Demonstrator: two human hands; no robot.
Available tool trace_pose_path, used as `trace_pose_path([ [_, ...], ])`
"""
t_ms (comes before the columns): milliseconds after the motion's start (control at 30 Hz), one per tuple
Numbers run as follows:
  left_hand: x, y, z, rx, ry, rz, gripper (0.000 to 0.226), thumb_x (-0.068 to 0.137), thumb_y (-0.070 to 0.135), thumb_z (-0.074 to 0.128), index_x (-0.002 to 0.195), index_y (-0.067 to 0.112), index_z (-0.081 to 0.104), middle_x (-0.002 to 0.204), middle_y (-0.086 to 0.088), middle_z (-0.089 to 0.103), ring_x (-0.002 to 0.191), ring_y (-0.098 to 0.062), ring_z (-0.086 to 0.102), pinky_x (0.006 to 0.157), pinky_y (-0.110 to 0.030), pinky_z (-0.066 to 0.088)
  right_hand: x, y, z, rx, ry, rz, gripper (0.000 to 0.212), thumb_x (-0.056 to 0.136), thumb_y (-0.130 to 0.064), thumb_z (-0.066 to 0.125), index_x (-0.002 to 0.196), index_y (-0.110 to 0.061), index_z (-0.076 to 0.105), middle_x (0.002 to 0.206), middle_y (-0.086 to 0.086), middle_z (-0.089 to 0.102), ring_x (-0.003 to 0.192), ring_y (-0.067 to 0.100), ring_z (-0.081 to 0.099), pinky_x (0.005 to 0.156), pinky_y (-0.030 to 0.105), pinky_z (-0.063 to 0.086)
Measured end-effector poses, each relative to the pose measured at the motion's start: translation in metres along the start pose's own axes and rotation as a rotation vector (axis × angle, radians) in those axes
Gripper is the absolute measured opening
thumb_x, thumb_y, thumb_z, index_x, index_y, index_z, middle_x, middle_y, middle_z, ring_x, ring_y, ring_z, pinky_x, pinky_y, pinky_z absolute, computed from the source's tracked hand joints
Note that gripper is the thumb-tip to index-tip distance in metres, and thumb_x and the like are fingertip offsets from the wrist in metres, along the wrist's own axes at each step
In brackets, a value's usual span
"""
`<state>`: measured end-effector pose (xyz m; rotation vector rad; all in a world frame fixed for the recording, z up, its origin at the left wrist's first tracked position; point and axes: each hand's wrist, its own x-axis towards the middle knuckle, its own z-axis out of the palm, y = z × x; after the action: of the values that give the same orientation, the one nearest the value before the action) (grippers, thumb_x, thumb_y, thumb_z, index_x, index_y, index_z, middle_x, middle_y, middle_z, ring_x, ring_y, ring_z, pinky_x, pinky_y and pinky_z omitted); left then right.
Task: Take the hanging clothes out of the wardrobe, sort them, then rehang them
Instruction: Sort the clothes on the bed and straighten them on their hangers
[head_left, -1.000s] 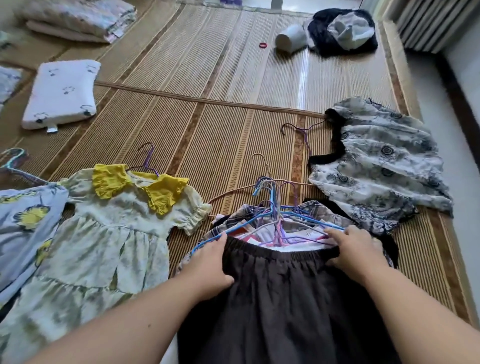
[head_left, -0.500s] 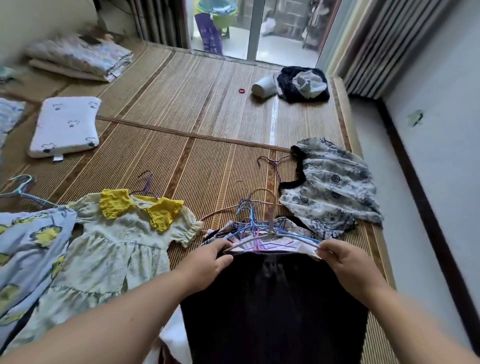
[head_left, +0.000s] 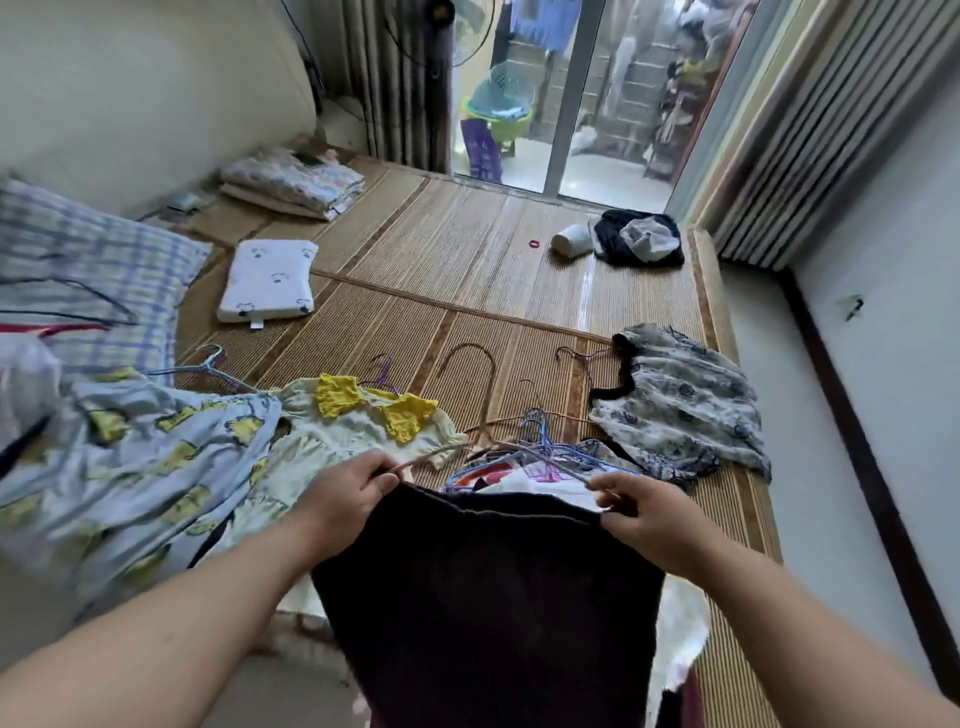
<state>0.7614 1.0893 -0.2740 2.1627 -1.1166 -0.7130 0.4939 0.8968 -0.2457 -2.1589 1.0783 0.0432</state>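
Pinching the top corners of the dark garment (head_left: 483, 597), the left grip (head_left: 343, 499) and right grip (head_left: 644, 514) are each curling fingers round it, holding it above the pile of hangered clothes (head_left: 524, 467) on the woven mat (head_left: 467, 270).

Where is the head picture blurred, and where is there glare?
Head view: the left edge is smeared, so the blue dress and the checked cloth lack sharp lines. Head view: daylight from the glass door leaves a bright streak on the mat; the dark garment shows almost no detail.
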Motion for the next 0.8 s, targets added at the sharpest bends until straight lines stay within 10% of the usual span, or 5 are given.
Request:
trace_pose_path([
  [133,-0.062,-0.011,-0.054,0.031,0.128,-0.018,0.026,0.095,0.016,0.051,0.078,0.036,0.052,0.081,0.011,0.059,0.078,-0.006,0.053,0.067,-0.018,0.037,-0.029,-0.047,0.012,-0.121,-0.111,-0.108,0.050,0.076,-0.024,0.075,0.118,-0.043,0.058,0.102,-0.014,0.067,0.097,0.007,0.062,0.093,0.027,0.048],
  [267,-0.113,-0.018,-0.113,0.080,0.300,-0.030,0.020,0.094,0.013,0.054,0.081,0.028,0.056,0.080,0.007,0.060,0.077,-0.011,0.055,0.069,-0.021,0.037,-0.049,-0.111,0.020,-0.177,-0.036,-0.318,0.032,0.083,-0.015,0.066,0.112,-0.029,0.064,0.090,-0.012,0.058,0.083,0.008,0.054,0.069,0.017,0.040],
  [500,-0.160,-0.007,-0.202,0.222,0.548,0.043,0.013,0.092,0.008,0.056,0.088,0.020,0.058,0.076,0.009,0.055,0.079,-0.014,0.051,0.066,-0.020,0.029,-0.050,-0.191,0.032,-0.109,0.029,-0.481,0.022,0.084,-0.016,0.062,0.103,-0.028,0.062,0.089,-0.006,0.060,0.082,0.015,0.056,0.071,0.027,0.044],
  [800,-0.083,-0.051,-0.213,0.206,0.369,-0.009,0.018,0.093,0.018,0.057,0.084,0.034,0.055,0.084,0.005,0.062,0.085,-0.014,0.056,0.067,-0.023,0.031,0.015,-0.195,0.059,-0.068,0.037,-0.337,0.019,0.082,-0.012,0.063,0.096,-0.026,0.061,0.089,-0.005,0.061,0.082,0.017,0.056,0.064,0.024,0.039],
])
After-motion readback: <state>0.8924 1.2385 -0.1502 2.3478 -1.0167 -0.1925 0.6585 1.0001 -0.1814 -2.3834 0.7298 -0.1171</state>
